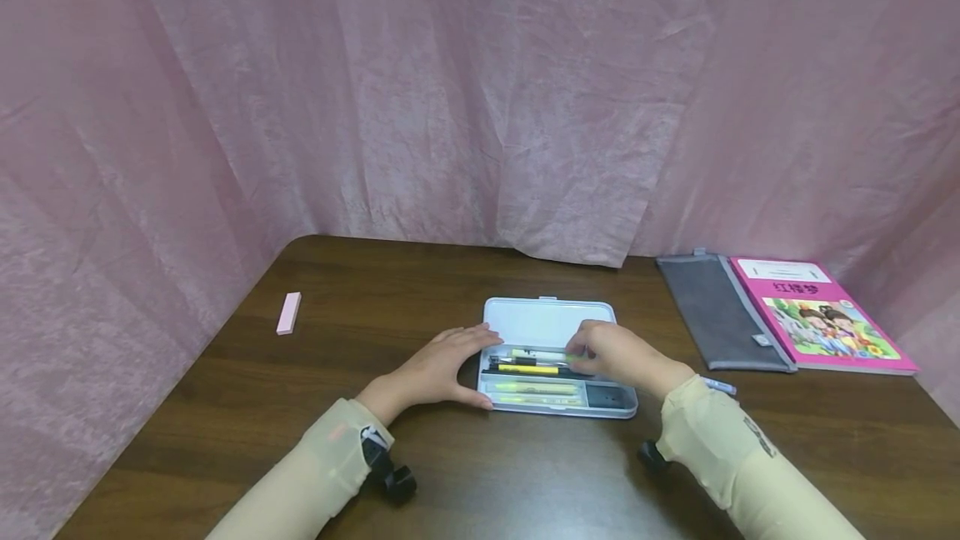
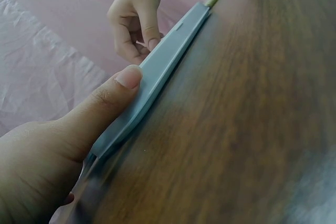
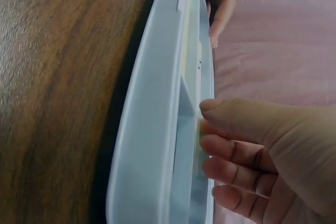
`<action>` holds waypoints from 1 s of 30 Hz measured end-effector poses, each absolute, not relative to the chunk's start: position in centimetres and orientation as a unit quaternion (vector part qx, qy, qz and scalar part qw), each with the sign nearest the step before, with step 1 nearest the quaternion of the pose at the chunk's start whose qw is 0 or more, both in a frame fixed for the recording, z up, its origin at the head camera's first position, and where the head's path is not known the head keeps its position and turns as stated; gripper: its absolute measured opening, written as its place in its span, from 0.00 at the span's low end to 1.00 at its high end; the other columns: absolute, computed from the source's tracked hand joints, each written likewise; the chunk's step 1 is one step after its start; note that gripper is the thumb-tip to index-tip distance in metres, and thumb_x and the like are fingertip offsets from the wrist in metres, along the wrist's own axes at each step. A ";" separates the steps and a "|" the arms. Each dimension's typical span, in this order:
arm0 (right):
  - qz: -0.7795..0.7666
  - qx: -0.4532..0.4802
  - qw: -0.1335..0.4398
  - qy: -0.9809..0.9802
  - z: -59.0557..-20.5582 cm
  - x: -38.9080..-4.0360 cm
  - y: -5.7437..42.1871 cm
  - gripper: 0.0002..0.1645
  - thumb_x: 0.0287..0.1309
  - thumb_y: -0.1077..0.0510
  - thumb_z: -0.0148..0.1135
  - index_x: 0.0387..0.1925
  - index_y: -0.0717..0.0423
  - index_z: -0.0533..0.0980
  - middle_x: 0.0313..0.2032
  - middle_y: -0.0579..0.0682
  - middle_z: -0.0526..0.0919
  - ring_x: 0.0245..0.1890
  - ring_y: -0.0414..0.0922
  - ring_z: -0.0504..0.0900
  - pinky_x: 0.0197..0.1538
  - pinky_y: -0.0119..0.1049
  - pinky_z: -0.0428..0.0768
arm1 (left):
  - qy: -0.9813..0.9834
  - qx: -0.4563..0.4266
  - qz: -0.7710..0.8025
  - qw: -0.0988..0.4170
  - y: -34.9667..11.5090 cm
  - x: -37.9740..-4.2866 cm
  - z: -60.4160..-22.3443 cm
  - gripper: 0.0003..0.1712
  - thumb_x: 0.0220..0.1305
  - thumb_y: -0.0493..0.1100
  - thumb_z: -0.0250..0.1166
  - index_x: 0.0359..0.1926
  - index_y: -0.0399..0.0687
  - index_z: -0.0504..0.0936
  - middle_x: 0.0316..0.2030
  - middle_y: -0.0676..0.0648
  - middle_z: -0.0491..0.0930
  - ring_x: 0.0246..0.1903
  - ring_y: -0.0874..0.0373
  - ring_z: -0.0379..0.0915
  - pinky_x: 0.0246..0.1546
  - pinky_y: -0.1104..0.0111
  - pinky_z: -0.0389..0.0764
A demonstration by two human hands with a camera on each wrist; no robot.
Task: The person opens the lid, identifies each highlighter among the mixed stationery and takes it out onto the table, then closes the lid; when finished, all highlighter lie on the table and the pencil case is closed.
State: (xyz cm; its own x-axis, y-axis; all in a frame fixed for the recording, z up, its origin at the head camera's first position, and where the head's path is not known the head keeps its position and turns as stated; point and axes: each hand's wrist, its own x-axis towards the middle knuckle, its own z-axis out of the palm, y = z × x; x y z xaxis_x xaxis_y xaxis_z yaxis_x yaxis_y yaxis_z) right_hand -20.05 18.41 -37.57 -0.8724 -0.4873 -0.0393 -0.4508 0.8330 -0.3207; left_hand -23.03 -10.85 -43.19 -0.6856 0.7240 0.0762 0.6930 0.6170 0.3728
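A pale blue pencil case [image 1: 551, 409] lies on the table with its lid [image 1: 551, 322] folded back flat on the far side. My left hand [image 1: 442, 367] holds its left end, the thumb [image 2: 128, 77] along the near wall and the fingers reaching over the left rim by the hinge. Over the right half bends my right hand [image 1: 618, 354], thumb and fingers pinching the end of a white pen [image 1: 536, 354] in the far row. Its fingertips partly hide that end. Beside it lie a black-and-yellow pen [image 1: 528, 369] and, nearer, several yellowish pens [image 1: 536, 388].
Far left on the table [image 1: 360, 282] lies a small pink box [image 1: 288, 312]. A grey pouch [image 1: 712, 307] and a pink book [image 1: 825, 319] lie side by side at the right. A blue pen [image 1: 720, 386] shows beside my right sleeve. Behind hangs a pink curtain [image 1: 450, 107].
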 end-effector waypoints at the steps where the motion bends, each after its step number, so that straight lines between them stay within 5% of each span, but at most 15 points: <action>1: -0.149 -0.244 0.060 0.956 -37.6 -20.0 18.4 0.10 0.55 0.58 0.68 0.40 0.55 0.85 0.35 0.45 0.83 0.35 0.37 0.79 0.43 0.37 0.81 | 0.898 0.394 0.189 0.041 -10.9 -23.0 -43.2 0.54 0.45 0.71 0.69 0.71 0.57 0.62 0.73 0.51 0.59 0.74 0.58 0.51 0.73 0.54 0.53; 30: -0.058 -0.261 0.010 0.964 -37.9 -19.4 17.8 0.09 0.51 0.62 0.69 0.37 0.58 0.82 0.33 0.49 0.81 0.36 0.44 0.81 0.44 0.41 0.82 | 0.898 0.394 0.189 0.046 -10.8 -23.0 -43.2 0.54 0.46 0.72 0.68 0.71 0.57 0.62 0.73 0.51 0.59 0.74 0.58 0.50 0.73 0.54 0.54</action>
